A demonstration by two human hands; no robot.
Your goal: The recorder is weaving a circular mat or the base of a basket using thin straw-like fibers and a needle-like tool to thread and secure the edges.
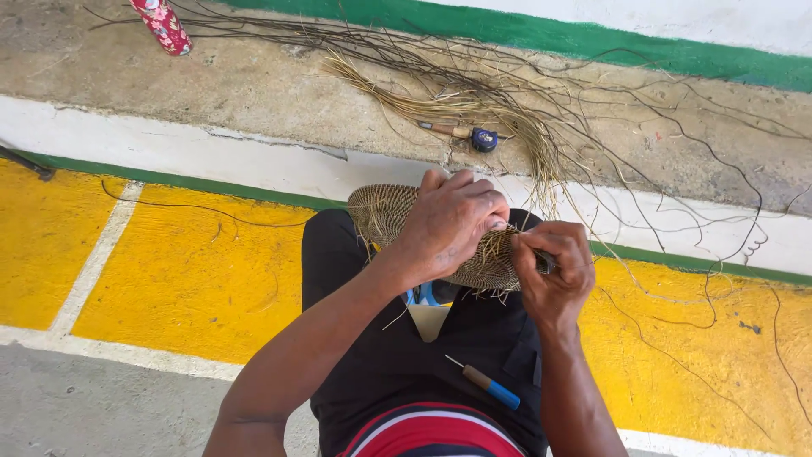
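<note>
Head view: woven disc (385, 211) gripped on lap by left hand (448, 222); right hand (554, 267) pinched shut on dark strand; rim tension best kept even.

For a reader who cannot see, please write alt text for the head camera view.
Both hands work on a round woven piece on the person's lap: the left hand grips it, the right hand pinches at its edge. Loose fibre strands lie on the concrete step beyond.

Loose fibre strands (507, 110) and a small tool (463, 133) clutter the concrete ledge (254, 85) ahead. An awl (488, 385) lies on the lap. Yellow painted floor (186, 271) at either side gives open passage.
</note>
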